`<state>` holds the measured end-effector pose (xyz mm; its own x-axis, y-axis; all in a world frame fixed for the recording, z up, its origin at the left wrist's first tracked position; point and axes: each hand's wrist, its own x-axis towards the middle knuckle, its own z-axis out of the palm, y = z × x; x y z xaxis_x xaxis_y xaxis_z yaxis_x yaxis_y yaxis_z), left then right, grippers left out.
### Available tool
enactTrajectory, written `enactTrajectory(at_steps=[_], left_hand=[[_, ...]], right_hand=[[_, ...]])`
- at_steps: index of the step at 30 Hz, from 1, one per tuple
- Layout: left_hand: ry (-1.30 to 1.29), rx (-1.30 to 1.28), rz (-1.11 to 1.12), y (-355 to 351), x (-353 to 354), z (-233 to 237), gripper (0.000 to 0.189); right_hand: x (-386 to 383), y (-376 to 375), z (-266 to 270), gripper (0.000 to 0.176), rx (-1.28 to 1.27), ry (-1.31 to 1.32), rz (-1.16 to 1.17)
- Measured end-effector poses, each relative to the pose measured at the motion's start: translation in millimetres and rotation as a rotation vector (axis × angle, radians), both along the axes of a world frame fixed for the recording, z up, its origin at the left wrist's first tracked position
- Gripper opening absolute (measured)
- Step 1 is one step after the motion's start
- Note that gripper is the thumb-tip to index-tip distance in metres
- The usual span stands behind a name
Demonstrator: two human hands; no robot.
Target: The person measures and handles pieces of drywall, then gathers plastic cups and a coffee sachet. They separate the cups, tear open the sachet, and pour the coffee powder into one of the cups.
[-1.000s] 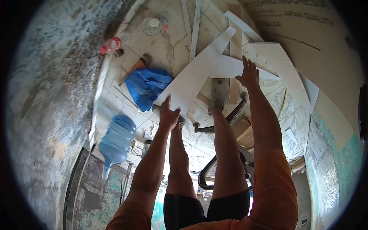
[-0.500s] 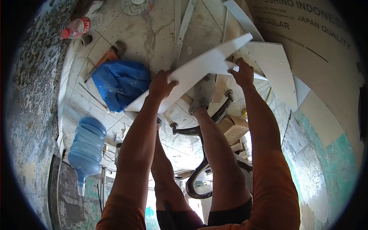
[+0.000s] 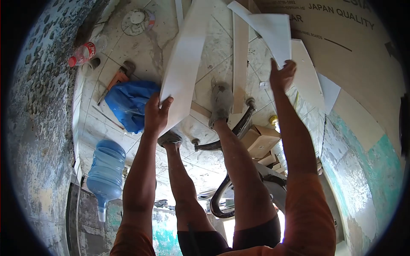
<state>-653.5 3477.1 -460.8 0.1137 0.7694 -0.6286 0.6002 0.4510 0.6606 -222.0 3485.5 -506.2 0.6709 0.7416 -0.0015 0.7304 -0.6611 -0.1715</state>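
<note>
My left hand (image 3: 157, 112) grips the lower left edge of a long white board (image 3: 185, 64), with the thumb on its face. The board slants upward, past the top of the view. On the right, my right hand (image 3: 282, 76) pinches the lower end of a smaller, angular white piece (image 3: 273, 36). The two pieces are apart. Left of the long board, a crumpled blue cloth or bag (image 3: 130, 102) lies on the tiled floor, beside an orange-handled tool (image 3: 117, 79).
A large brown gypsum board (image 3: 341, 47) leans at the right. Light offcuts (image 3: 307, 64) lie beside it. A plastic bottle (image 3: 83, 54) and a blue water jug (image 3: 106, 170) are at the left. Near my feet stand a dark curved metal frame (image 3: 243, 121) and a cardboard box (image 3: 260, 141).
The white material, earlier joined or overlapping between my hands, is now two separate pieces. The left one has swung steeply upward; my right hand has raised the other one.
</note>
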Motion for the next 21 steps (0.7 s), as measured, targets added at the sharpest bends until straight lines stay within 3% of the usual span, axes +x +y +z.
enactTrajectory(at_steps=[2, 3, 5, 6, 8, 12, 14, 18, 21], left_hand=[[0.011, -0.042, -0.002, 9, 8, 4, 0.032], [0.001, -0.014, 0.043, 11, 14, 6, 0.031], [-0.001, 0.011, 0.082, 8, 20, 9, 0.030], [0.019, 0.003, 0.063, 8, 22, 9, 0.031], [0.040, -0.007, 0.047, 8, 25, 5, 0.032], [-0.036, -0.023, 0.095, 3, 27, 12, 0.035], [-0.019, -0.024, 0.092, 8, 25, 17, 0.037], [-0.006, 0.003, 0.130, 13, 22, 27, 0.041], [-0.056, 0.000, 0.242, 17, 20, 31, 0.044]], right_hand=[[-17, -25, -39, 0.058, -0.198, 0.311, -0.081], [-31, -30, -52, 0.070, -0.280, 0.421, -0.100], [-56, -28, -69, 0.100, -0.413, 0.462, 0.031], [-69, -18, -70, 0.100, -0.477, 0.455, -0.020], [-81, -4, -85, 0.094, -0.460, 0.452, -0.179], [-67, 3, -85, 0.085, -0.585, 0.522, -0.220], [-60, 12, -72, 0.078, -0.680, 0.334, -0.134], [-29, -11, -103, 0.061, -0.509, 0.484, 0.012], [-42, -2, -73, 0.042, -0.559, 0.583, 0.102]])
